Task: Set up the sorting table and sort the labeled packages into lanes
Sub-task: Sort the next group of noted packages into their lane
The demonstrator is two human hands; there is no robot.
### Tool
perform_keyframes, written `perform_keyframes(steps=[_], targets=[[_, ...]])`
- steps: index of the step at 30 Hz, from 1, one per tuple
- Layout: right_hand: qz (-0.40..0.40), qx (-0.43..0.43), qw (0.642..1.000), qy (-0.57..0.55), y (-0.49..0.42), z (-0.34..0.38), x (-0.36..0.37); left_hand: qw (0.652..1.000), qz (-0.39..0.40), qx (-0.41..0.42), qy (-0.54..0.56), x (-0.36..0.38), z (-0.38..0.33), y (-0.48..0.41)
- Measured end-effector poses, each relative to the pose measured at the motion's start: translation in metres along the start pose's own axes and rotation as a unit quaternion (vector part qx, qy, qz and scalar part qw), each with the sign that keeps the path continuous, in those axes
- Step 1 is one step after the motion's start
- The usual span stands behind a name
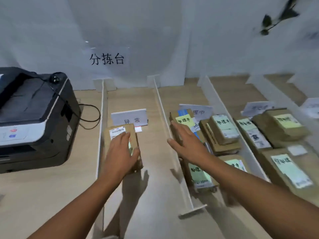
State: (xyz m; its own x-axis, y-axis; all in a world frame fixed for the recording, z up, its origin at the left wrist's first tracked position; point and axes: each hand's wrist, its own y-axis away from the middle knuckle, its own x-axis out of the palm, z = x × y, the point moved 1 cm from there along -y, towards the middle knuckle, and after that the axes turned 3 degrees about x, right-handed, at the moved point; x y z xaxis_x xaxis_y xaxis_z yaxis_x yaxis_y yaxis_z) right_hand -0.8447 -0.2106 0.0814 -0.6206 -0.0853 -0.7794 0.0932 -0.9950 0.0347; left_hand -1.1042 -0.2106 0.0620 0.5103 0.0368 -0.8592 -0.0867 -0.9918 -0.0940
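My left hand (120, 152) grips a brown package (121, 135) in the leftmost lane; my right hand (188, 144) hovers spread over the divider (165, 121).

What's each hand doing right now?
Left hand: closed around a box in the leftmost lane.
Right hand: open, fingers spread, holding nothing, over the divider.
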Motion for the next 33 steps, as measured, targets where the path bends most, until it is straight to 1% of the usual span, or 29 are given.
perform_keyframes(steps=[3,5,8,11,13,16,18,25,29,33], targets=[[-0.053,0.033,0.996,0.064,0.071,-0.025,-0.07,0.997,0.025,0.076,0.013,0.002,-0.066,0.006],[-0.086,0.074,0.989,0.099,0.121,-0.046,-0.11,0.99,0.035,0.129,0.035,0.008,-0.117,0.017],[-0.153,0.129,0.973,0.114,0.195,-0.075,-0.16,0.973,0.053,0.213,0.072,0.02,-0.2,0.036],[-0.222,0.169,0.95,0.138,0.262,-0.106,-0.199,0.951,0.074,0.286,0.085,0.038,-0.284,0.058],[-0.255,0.2,0.934,0.149,0.303,-0.13,-0.221,0.937,0.086,0.329,0.075,0.056,-0.338,0.073],[-0.283,0.245,0.915,0.152,0.363,-0.175,-0.253,0.919,0.091,0.384,0.031,0.09,-0.421,0.097],[-0.295,0.271,0.904,0.148,0.404,-0.208,-0.274,0.91,0.101,0.402,0.021,0.117,-0.476,0.113],[-0.32,0.352,0.867,0.148,0.529,-0.333,-0.372,0.877,0.146,0.455,0.05,0.221,-0.669,0.18],[-0.334,0.381,0.849,0.148,0.581,-0.395,-0.428,0.863,0.177,0.471,0.046,0.272,-0.764,0.211],[-0.353,0.394,0.835,0.151,0.615,-0.458,-0.477,0.857,0.2,0.473,0.049,0.325,-0.846,0.217]])
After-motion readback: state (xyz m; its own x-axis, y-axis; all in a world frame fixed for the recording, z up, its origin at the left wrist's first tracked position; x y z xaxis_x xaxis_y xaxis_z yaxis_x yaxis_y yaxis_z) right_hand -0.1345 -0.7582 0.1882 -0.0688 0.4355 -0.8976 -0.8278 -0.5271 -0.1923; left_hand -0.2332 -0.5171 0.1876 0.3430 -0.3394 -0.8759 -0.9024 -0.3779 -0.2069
